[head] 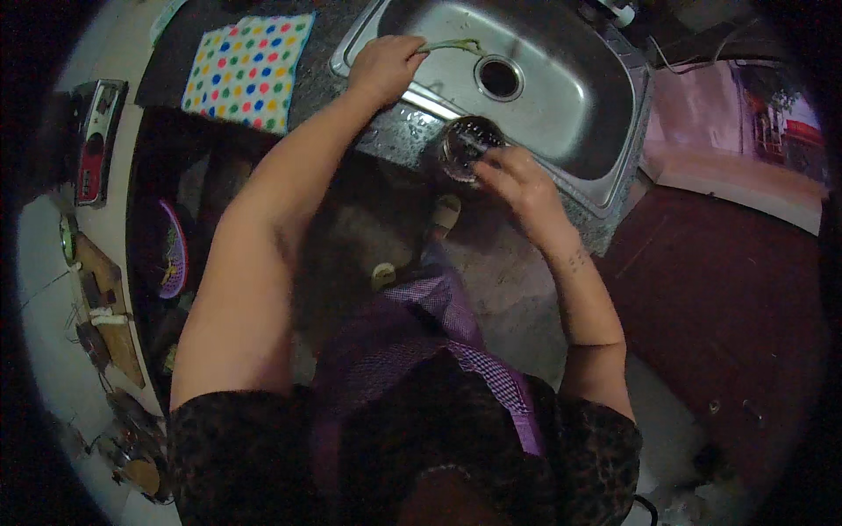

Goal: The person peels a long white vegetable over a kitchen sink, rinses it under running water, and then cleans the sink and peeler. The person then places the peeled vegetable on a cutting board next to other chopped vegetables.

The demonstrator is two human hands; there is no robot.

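My left hand [388, 66] is closed around a thin green stalk [454, 45] at the near left rim of the stainless steel sink [546, 118]. The stalk's free end reaches over the basin, close to the drain hole [498, 77]. A small, dark, shiny metal bowl [466, 141] with wet highlights is at the sink's front edge. My right hand [523, 184] grips the bowl's right side with its fingertips; the thumb's exact place is hard to make out. Water drops lie on the stone counter [398, 131] between my hands.
A polka-dot cloth [247, 72] lies on the counter at left. A purple basket [174, 253] sits lower left, beside a gas stove [99, 144]. Cutting boards [115, 296] lie beyond. A dark red panel [723, 296] stands at right.
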